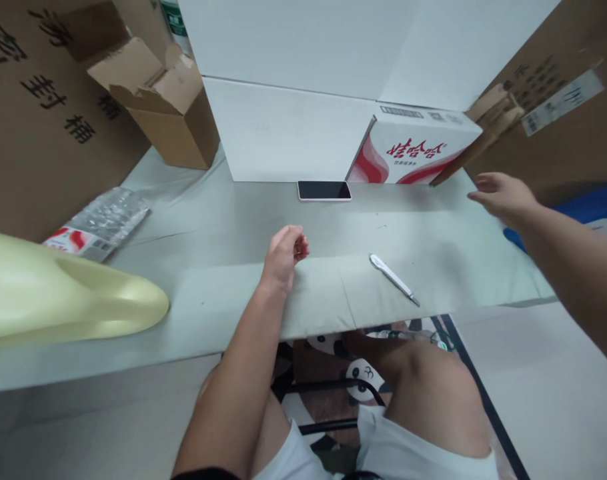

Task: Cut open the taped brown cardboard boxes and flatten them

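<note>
My left hand point(286, 257) rests at the table's near middle, its fingers curled into a loose fist, with nothing visible in it. My right hand point(503, 195) is raised over the table's right end, close to the large cardboard box there. Its thumb and fingers point left, slightly apart, and I see no object in them. Between the hands, a slim white pen point(393, 279) lies slantwise near the front edge. Beyond my left hand a phone point(324, 191), dark screen up, lies against the foot of the white boxes.
White cartons point(293, 133) form the back, beside a red-and-white printed carton point(416, 150). At left stand an opened cardboard box point(183, 133), a clear plastic pack point(103, 223) and a large pale-yellow object point(73, 293). A blue package point(591, 210) lies far right, behind my right forearm.
</note>
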`<action>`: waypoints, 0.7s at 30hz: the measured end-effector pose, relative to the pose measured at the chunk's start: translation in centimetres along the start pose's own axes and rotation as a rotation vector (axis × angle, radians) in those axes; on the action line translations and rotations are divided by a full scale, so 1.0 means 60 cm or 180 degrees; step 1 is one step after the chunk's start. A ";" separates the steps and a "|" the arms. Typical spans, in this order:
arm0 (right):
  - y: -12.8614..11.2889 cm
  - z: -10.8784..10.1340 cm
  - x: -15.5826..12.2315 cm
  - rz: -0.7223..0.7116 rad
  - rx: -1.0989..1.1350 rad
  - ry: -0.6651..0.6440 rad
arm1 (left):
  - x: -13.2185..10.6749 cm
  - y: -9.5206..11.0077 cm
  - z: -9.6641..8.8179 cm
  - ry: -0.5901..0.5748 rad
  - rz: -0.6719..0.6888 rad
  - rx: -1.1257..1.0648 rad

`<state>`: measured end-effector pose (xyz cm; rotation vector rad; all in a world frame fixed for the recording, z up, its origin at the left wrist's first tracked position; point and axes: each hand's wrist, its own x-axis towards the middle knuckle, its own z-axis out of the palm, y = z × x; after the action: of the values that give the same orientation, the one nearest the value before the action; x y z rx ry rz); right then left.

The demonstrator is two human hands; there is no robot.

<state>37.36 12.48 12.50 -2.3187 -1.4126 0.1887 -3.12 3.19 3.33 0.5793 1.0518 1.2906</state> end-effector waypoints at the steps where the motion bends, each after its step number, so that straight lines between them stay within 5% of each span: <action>1: -0.009 0.005 -0.010 -0.0060 0.0073 -0.0154 | 0.001 0.001 -0.001 0.0004 0.0003 -0.0010; 7: -0.036 0.030 -0.079 -0.0458 0.0216 -0.0571 | -0.009 0.008 -0.007 -0.0052 -0.0013 -0.0216; 11: -0.094 0.057 -0.119 -0.0986 0.0280 -0.0836 | -0.027 0.015 -0.012 -0.0029 -0.0048 -0.0416; 15: -0.209 0.117 -0.159 -0.2078 0.0492 -0.1173 | -0.040 0.026 -0.029 0.0052 -0.0030 -0.0593; 21: -0.448 0.233 -0.228 -0.3618 0.0408 -0.1418 | -0.035 0.044 -0.067 0.0173 0.0051 -0.0627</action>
<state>4.34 15.12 9.72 -1.1022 -2.5814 0.4276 -7.80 1.03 4.39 0.4058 0.9524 1.4121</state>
